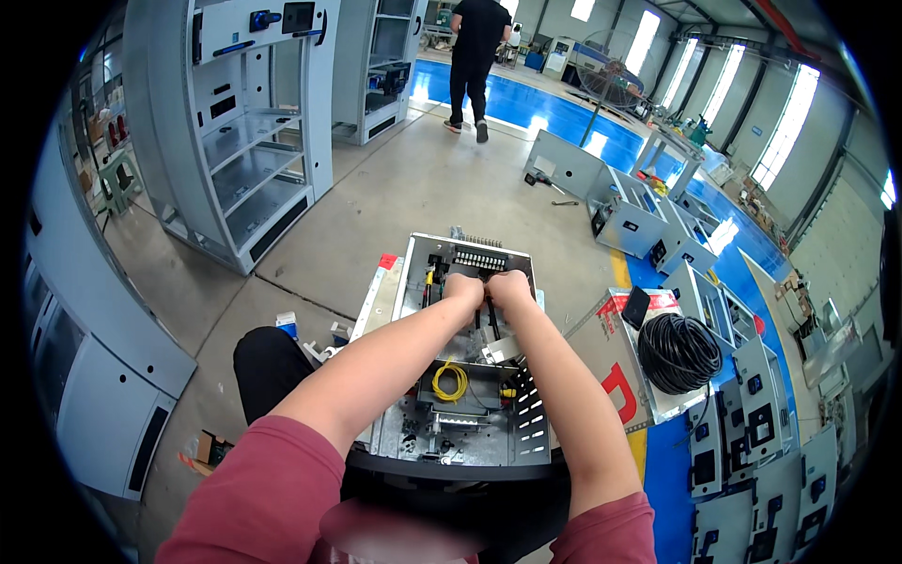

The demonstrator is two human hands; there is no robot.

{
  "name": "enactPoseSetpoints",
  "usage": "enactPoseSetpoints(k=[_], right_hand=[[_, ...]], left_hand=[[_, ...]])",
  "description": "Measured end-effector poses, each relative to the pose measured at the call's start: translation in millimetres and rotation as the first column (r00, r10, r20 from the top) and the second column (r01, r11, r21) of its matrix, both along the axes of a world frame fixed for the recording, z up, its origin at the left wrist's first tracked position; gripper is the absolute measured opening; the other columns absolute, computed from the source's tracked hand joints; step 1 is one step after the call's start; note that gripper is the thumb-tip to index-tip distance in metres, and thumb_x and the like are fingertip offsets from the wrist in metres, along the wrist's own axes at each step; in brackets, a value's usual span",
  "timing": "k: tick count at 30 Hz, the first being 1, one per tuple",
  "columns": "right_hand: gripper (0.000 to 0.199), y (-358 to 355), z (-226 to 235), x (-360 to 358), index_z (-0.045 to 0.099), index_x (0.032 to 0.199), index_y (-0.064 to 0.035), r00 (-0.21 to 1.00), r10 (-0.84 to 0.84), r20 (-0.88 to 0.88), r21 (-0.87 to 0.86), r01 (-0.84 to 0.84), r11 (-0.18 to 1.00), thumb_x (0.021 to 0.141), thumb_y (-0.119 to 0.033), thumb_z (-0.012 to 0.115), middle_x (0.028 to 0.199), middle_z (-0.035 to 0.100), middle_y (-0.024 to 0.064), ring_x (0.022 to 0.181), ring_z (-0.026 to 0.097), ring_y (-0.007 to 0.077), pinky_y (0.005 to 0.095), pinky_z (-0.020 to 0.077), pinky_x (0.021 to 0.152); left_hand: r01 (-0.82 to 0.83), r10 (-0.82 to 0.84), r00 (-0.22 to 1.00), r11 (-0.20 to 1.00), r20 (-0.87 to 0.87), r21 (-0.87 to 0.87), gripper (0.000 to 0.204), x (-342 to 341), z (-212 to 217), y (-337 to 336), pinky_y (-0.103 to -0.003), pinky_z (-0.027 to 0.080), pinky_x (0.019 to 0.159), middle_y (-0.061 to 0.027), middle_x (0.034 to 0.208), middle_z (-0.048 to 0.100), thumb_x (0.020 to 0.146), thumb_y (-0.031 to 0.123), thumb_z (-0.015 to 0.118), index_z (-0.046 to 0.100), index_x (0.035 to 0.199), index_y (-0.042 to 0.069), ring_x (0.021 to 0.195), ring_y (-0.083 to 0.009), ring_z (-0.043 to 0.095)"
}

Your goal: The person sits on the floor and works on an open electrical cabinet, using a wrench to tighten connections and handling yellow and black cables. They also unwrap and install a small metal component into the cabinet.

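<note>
An open metal drawer-type enclosure [537, 442] lies in front of me between my knees. Both arms reach to its far end. My left hand [463, 288] and my right hand [508, 287] are closed side by side, with fingers on a black cable [493, 324] that runs down between them. Their fingertips are mostly hidden. Just beyond them sits a terminal strip [479, 261]. A coil of yellow wire [450, 383] rests in the nearer compartment, and a light-coloured block [501, 351] lies by my right forearm.
A large black cable coil [678, 352] and a dark phone-like object [636, 306] lie on a carton to the right. Tall grey cabinets [230, 141] stand at left. Smaller grey boxes [631, 224] line the right. A person [477, 56] walks at the far side.
</note>
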State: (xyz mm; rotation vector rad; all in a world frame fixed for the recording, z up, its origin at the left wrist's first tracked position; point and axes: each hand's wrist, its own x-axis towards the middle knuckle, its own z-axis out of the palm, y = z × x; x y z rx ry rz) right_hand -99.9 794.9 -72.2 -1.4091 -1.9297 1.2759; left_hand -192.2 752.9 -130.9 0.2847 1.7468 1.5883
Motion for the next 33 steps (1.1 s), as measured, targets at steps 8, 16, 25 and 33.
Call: enactPoseSetpoints(k=[8, 16, 25, 33], right_hand=[[0.024, 23.7, -16.3, 7.9, 0.072, 0.095, 0.0058, 0.981, -0.155, -0.114, -0.189, 0.131, 0.973, 0.088, -0.011, 0.056, 0.085, 0.068, 0.0186, 0.065, 0.063, 0.0274, 0.0439, 0.0468, 0.055], [0.018, 22.3, -12.7, -0.3, 0.068, 0.098, 0.0022, 0.996, -0.077, -0.043, -0.154, 0.069, 0.986, 0.091, -0.006, 0.053, 0.087, 0.066, 0.0135, 0.071, 0.064, 0.0246, 0.0397, 0.0492, 0.059], [0.019, 23.4, -11.1, 12.9, 0.074, 0.097, -0.0019, 0.994, -0.106, -0.026, -0.148, 0.101, 0.984, 0.095, -0.010, 0.057, 0.088, 0.067, 0.0092, 0.077, 0.062, 0.0217, 0.0365, 0.0462, 0.061], [0.016, 26.0, -18.7, 5.9, 0.073, 0.095, -0.0019, 0.997, -0.080, 0.021, -0.090, 0.081, 0.993, 0.095, -0.008, 0.059, 0.086, 0.066, 0.0072, 0.076, 0.059, 0.0186, 0.0349, 0.0451, 0.064]], left_hand=[[0.119, -0.137, 0.942, 0.990, 0.306, 0.076, 0.026, 7.9, 16.6, 5.8, -0.037, 0.056, 0.058, -0.0093, 0.091, 0.074, 0.097, 0.018, 0.046, 0.070, 0.094, 0.010, 0.070, -0.0233, 0.070], [0.297, -0.293, 0.928, 0.955, 0.229, 0.020, 0.030, 20.0, 93.4, -50.4, -0.046, 0.059, 0.083, -0.0137, 0.108, 0.064, 0.099, 0.021, 0.042, 0.058, 0.121, 0.007, 0.092, -0.0275, 0.068], [0.306, -0.184, 0.626, 0.952, -0.758, 0.022, 0.031, -111.8, 135.0, -176.0, -0.040, 0.057, 0.074, -0.0154, 0.088, 0.072, 0.102, 0.024, 0.057, 0.071, 0.114, -0.001, 0.080, -0.0278, 0.071], [0.431, -0.642, 0.116, 0.720, -0.758, -0.544, 0.026, -151.3, -17.9, -179.5, -0.046, 0.054, 0.095, -0.0192, 0.108, 0.070, 0.092, 0.013, 0.065, 0.075, 0.113, 0.001, 0.108, -0.0378, 0.066]])
